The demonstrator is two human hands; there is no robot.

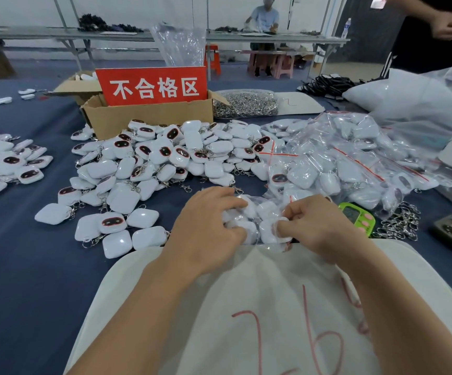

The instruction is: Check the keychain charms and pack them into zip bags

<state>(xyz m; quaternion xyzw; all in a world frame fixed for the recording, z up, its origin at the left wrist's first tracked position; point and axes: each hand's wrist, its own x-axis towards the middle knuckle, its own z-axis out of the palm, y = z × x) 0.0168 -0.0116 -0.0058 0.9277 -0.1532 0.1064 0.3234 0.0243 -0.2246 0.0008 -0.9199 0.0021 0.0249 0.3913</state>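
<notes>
in the head view, a clear zip bag (257,212) partly filled with white charms is held between both hands near the middle of the blue-covered counter (16,253), just beyond the far edge of a white sheet (260,307) marked with red handwriting. the left hand (206,228) is laid over the left side of the bag, its fingers (227,201) curled round the bag and the charms inside, with the thumb pressed in from the near side. the right hand (317,226) is set at the right side of the bag, where its fingers (292,212) are bunched and the plastic is pinched between thumb and forefinger.

a large heap of loose keychain charms (165,158), white with dark faces on some, is spread beyond the hands and to their left. a smaller heap (2,163) is seen at the far left edge. filled bags (341,163) with red seal strips are piled to the right. behind the large heap a cardboard box (149,120) with a red sign (151,86) is placed, and a bag of metal rings (246,104) is laid just right of it. a green timer (357,216) is seen just right of the right hand, with loose metal clasps (401,223) beside it. at a far table a seated person (264,17) is visible.
</notes>
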